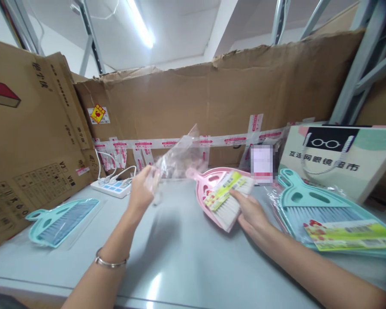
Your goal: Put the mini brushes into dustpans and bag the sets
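Observation:
My right hand (249, 210) is closed around the bristle side of a pink dustpan and brush set (209, 206), holding it above the table. A yellow-green card label (223, 191) lies across its white bristles, under my thumb. To the left, my left hand (143, 186) grips a clear plastic bag (183, 152), which stands up and spreads toward the right, partly blurred. The bag and the pink set are apart at my hands; behind the handle they overlap in view.
A turquoise dustpan set (64, 221) in clear wrap lies at left. More turquoise sets (328, 210) are stacked at right, before a paper gift bag (341, 159). A white power strip (112, 186) with cables sits at the back left. Cardboard (180, 103) walls the table (186, 266).

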